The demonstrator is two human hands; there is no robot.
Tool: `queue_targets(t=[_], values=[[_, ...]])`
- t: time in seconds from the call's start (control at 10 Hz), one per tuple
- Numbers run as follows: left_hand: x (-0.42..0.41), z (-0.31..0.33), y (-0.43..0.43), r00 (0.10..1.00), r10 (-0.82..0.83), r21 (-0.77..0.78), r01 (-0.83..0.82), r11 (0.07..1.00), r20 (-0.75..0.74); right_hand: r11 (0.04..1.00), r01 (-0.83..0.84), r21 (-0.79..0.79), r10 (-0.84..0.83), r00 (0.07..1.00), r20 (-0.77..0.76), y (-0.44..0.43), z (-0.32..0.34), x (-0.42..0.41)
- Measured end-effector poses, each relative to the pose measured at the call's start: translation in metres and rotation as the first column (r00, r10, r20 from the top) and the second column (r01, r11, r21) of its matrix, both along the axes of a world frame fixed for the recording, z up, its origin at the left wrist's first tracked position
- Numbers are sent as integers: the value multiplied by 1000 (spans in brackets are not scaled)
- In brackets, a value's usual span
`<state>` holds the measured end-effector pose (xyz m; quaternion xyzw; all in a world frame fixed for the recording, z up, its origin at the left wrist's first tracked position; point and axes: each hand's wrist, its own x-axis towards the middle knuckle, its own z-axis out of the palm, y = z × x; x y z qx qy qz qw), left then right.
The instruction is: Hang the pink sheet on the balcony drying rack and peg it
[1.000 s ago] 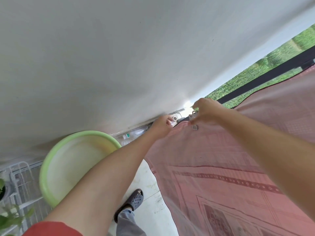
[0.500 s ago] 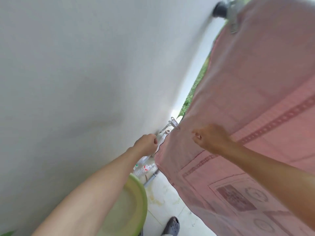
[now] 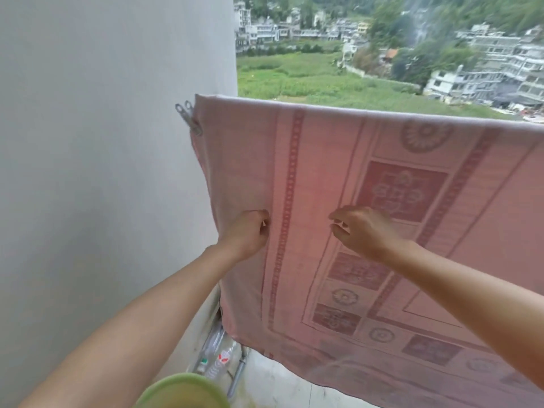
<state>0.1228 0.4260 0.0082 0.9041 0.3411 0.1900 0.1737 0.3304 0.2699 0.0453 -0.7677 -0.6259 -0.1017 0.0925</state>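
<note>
Nearest, a green basin (image 3: 182, 391) sits bottom left. Our left hand (image 3: 245, 234), fingers curled shut, and right hand (image 3: 363, 231), thumb and fingertips nearly meeting, hover before the pink sheet (image 3: 368, 225). It hangs lengthwise left-to-right, a metal peg (image 3: 190, 117) clamping its top-left corner.

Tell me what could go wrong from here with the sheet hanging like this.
Only one metal peg shows, at the left corner of the pink sheet; the visible rest of the top edge looks unpegged, so wind could slide it off. The left hand and right hand tugging downward might pull it loose. Its bottom edge hangs near the floor.
</note>
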Motion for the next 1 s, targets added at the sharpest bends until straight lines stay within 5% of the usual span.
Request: queue_targets(t=[0.2,0.3,0.6,0.9,1.0], values=[[59,107,-50,914,-108,440,-83,894,392,884,-63,464,-29,981,190,-61,82,44],[87,144,-59,916,-132,542,-104,834,379,839,-41,542,-98,969,225,-79,110,68],[143,149,-26,999,-11,536,-12,844,39,863,375,338,-415,908,53,-89,114,127],[155,124,-4,983,-54,682,-84,726,178,857,367,361,-434,893,122,-77,95,136],[154,127,-11,975,-55,690,-111,715,213,836,373,402,-397,918,-26,-87,122,123]])
